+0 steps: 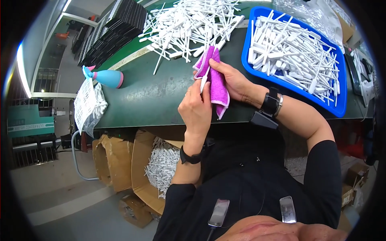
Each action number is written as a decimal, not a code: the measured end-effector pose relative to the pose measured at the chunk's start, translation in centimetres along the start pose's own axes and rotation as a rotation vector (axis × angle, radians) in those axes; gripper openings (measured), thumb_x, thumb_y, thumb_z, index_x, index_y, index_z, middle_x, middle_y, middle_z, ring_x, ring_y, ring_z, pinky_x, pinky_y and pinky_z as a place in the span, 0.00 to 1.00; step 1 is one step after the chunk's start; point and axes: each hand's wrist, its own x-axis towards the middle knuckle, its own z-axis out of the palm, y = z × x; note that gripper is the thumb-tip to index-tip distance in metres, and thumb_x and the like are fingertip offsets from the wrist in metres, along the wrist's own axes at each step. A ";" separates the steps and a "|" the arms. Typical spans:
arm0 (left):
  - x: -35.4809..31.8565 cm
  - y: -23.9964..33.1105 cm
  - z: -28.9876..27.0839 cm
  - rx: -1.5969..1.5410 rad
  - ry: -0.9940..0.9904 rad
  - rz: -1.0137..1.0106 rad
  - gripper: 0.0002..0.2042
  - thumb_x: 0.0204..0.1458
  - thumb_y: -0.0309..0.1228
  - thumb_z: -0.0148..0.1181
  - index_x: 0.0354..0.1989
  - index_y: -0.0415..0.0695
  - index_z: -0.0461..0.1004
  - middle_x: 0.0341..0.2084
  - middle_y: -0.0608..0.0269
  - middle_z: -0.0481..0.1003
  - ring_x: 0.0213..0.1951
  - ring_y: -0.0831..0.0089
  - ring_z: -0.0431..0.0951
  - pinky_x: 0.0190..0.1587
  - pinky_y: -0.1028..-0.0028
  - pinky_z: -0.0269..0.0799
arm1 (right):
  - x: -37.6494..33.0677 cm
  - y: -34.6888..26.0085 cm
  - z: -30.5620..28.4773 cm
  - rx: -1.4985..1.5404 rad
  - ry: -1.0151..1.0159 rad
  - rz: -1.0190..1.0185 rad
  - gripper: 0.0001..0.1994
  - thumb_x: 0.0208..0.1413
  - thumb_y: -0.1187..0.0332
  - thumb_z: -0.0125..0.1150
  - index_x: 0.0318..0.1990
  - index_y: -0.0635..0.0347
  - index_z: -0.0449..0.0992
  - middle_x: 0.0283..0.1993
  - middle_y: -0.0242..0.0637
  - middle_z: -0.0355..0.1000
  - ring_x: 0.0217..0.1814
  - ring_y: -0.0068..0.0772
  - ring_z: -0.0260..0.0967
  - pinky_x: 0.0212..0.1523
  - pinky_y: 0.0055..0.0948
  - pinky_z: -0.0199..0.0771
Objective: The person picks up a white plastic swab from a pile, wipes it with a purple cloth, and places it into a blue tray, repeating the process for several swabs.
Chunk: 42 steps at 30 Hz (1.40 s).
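A white plastic stick (204, 82) with a thin shaft and a wider end is held in front of me, over the near part of the green table. My left hand (196, 105) is closed, pinching the stick's wider end between the fingertips. In my right hand (236, 81) is a purple cloth (218, 85) with a pale edge, gripped with the thumb pressed on top. The cloth lies against the thin shaft, and its lower corner hangs down. Fingers behind the cloth are hidden. Just beyond both hands is a heap of similar white sticks (185, 28).
At right a blue tray (246, 52) holds many white sticks. A blue spray bottle (108, 78) lies at left, near a clear bag of sticks (95, 105). Black trays (116, 30) are stacked far left. Below the table edge, a cardboard box (138, 168) holds more white pieces.
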 end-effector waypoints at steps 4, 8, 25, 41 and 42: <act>-0.7 0.4 0.6 -0.560 -0.314 -0.367 0.09 0.58 0.33 0.52 0.34 0.40 0.72 0.18 0.61 0.71 0.18 0.73 0.71 0.19 0.72 0.65 | -0.7 -0.7 -0.9 -0.124 0.014 -0.052 0.19 0.63 0.57 0.47 0.50 0.64 0.66 0.45 0.43 0.72 0.46 0.30 0.72 0.49 0.30 0.73; -0.3 -0.7 -1.6 -1.371 -0.430 -1.000 0.10 0.60 0.36 0.50 0.34 0.42 0.70 0.22 0.69 0.70 0.20 0.81 0.69 0.14 0.84 0.59 | -0.6 0.3 -0.1 -0.180 -0.056 0.060 0.18 0.63 0.57 0.47 0.48 0.64 0.68 0.42 0.40 0.73 0.39 0.27 0.73 0.40 0.28 0.77; -1.5 -1.3 -0.3 -1.601 -0.442 -0.952 0.09 0.57 0.28 0.51 0.43 0.39 0.69 0.33 0.60 0.75 0.31 0.73 0.77 0.26 0.76 0.73 | -0.8 -0.5 0.4 -0.190 -0.038 0.020 0.19 0.62 0.54 0.48 0.46 0.64 0.69 0.35 0.37 0.72 0.33 0.22 0.71 0.32 0.22 0.74; -2.0 -0.2 -0.2 -1.538 -0.415 -0.885 0.09 0.57 0.27 0.52 0.43 0.38 0.68 0.32 0.60 0.74 0.30 0.74 0.77 0.28 0.76 0.76 | -0.6 -0.6 0.3 -0.143 -0.023 0.042 0.19 0.63 0.54 0.46 0.45 0.64 0.68 0.38 0.38 0.72 0.33 0.23 0.71 0.31 0.21 0.74; -1.9 0.2 -0.2 -1.470 -0.435 -0.886 0.09 0.57 0.27 0.53 0.43 0.37 0.68 0.32 0.60 0.74 0.30 0.75 0.77 0.28 0.76 0.76 | -0.6 -0.9 0.3 -0.153 0.018 0.005 0.19 0.63 0.54 0.46 0.44 0.64 0.69 0.37 0.37 0.72 0.34 0.23 0.70 0.33 0.22 0.73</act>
